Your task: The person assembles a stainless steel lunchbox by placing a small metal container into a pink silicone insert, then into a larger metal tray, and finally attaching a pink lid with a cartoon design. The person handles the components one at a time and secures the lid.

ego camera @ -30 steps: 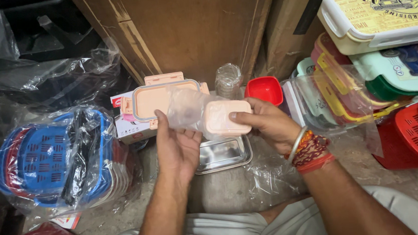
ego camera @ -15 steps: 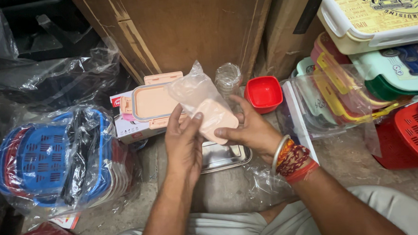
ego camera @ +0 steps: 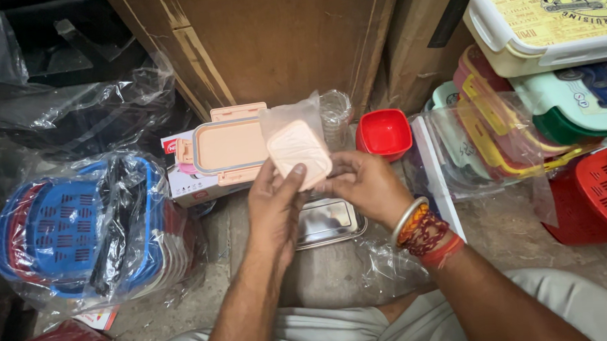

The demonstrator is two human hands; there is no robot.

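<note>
Small peach lid (ego camera: 299,153) now tilted upright in its clear bag (ego camera: 294,116), pinched between left hand (ego camera: 272,206) and right hand (ego camera: 362,185) fingers (steel tray (ego camera: 330,224) beneath them).

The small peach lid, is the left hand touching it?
Touching. The head view shows the left hand with its thumb pressed on the small peach lid.

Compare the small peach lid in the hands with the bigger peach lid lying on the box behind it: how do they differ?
The small peach lid is held tilted by the left hand and right hand, half inside a clear plastic bag; the large peach lid lies flat on a box, bare. The small one is plain-edged and squarish; the large one is longer, with a grey rim and side clips. Both are peach with rounded corners.
</note>
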